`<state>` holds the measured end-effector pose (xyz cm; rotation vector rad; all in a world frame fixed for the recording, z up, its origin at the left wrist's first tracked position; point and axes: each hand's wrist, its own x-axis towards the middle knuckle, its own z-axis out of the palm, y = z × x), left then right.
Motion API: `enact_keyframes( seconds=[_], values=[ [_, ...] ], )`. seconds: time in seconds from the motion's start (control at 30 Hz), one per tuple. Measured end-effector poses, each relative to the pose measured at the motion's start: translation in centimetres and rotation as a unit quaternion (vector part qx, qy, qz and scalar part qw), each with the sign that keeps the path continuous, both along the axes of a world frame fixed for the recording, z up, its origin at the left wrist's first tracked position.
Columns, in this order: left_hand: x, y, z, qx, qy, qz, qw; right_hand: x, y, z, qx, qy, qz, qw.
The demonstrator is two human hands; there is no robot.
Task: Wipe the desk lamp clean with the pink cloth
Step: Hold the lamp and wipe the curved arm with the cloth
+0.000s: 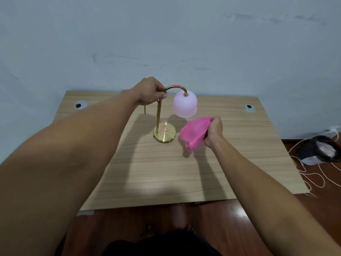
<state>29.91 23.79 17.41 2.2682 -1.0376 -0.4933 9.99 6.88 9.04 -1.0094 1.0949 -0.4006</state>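
While our left hand [150, 91] pinches the gold stem of the lamp [158, 115] just below the bend, fingers curled round the tube, the lamp stands upright on its round base [164, 132] near the middle of the desk [184, 172]. Our right hand [214, 132] grips the pink cloth [193, 133], bunched, held in the air just right of the base and just below the shade [185, 104]; whether cloth touches shade we cannot tell.

Pink marks show on the base and on top of the arch [176, 86]. Both look uncleaned.

Risks, as we judge them:
- Top-heavy lamp, small base. A hard sideways rub on the shade could tip it if the left grip slackens.
- Shade hangs from one small fitting; pushing up from beneath may swing or loosen it.
- Loose cloth folds could catch on the stem and drag the base across the desk.
- Rubbing the marks may only smear them.
- Left hand covers part of the stem; that patch is easily missed.
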Motion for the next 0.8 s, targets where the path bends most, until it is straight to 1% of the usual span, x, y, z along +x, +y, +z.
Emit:
enact_keyframes(
  seconds=[0.07, 0.13, 0.2, 0.23, 0.3, 0.33, 0.43, 0.53, 0.6, 0.63, 0.67, 0.7, 0.73, 0.77, 0.8],
  values=[
    [0.0, -0.1, -0.1, 0.000, -0.002, 0.001, 1.000, 1.3, 0.0, 2.2, -0.057, -0.055, -0.015, 0.997],
    [0.0, -0.1, -0.1, -0.002, -0.001, 0.003, 1.000, 2.9, 1.1, 3.8, -0.146, -0.102, 0.035, 0.983],
    [0.0, -0.2, 0.0, -0.004, -0.003, 0.002, 1.000, 4.3, 2.8, 3.5, -0.238, -0.117, 0.100, 0.959],
    [0.0, -0.2, 0.0, -0.004, -0.006, 0.001, 1.000, 4.9, 3.6, 2.6, -0.290, -0.107, 0.118, 0.944],
    [0.0, -0.2, 0.0, -0.004, -0.012, 0.001, 1.000, 5.6, 6.0, 0.9, -0.367, -0.046, 0.122, 0.921],
    [0.1, -0.2, -0.1, -0.004, -0.014, 0.000, 1.000, 5.6, 7.2, 0.3, -0.382, -0.025, 0.107, 0.918],
    [0.2, -0.2, -0.2, -0.004, -0.014, 0.002, 1.000, 5.9, 9.1, -1.9, -0.388, -0.006, 0.051, 0.920],
    [0.2, -0.3, -0.2, -0.004, -0.010, 0.006, 1.000, 5.8, 9.9, -3.4, -0.370, 0.022, 0.044, 0.928],
    [0.2, -0.2, -0.1, -0.002, -0.010, 0.005, 1.000, 5.1, 10.3, -3.8, -0.359, 0.025, 0.063, 0.931],
    [0.2, -0.2, -0.1, 0.000, -0.009, 0.004, 1.000, 5.2, 10.0, -5.2, -0.342, 0.027, 0.080, 0.936],
    [0.2, -0.2, 0.0, 0.001, -0.009, 0.002, 1.000, 5.1, 9.7, -5.8, -0.303, 0.032, 0.103, 0.947],
    [0.2, -0.2, 0.0, 0.003, -0.007, 0.002, 1.000, 5.2, 9.3, -6.6, -0.236, 0.033, 0.110, 0.965],
    [0.3, -0.2, 0.0, 0.004, -0.007, 0.001, 1.000, 5.1, 9.0, -7.0, -0.139, 0.032, 0.093, 0.985],
    [0.2, -0.2, 0.0, 0.003, -0.005, 0.001, 1.000, 4.8, 8.6, -6.9, -0.047, 0.013, 0.066, 0.997],
    [0.2, -0.1, 0.0, 0.002, -0.004, 0.001, 1.000, 4.2, 8.1, -6.1, 0.031, 0.000, 0.038, 0.999]
  ],
)
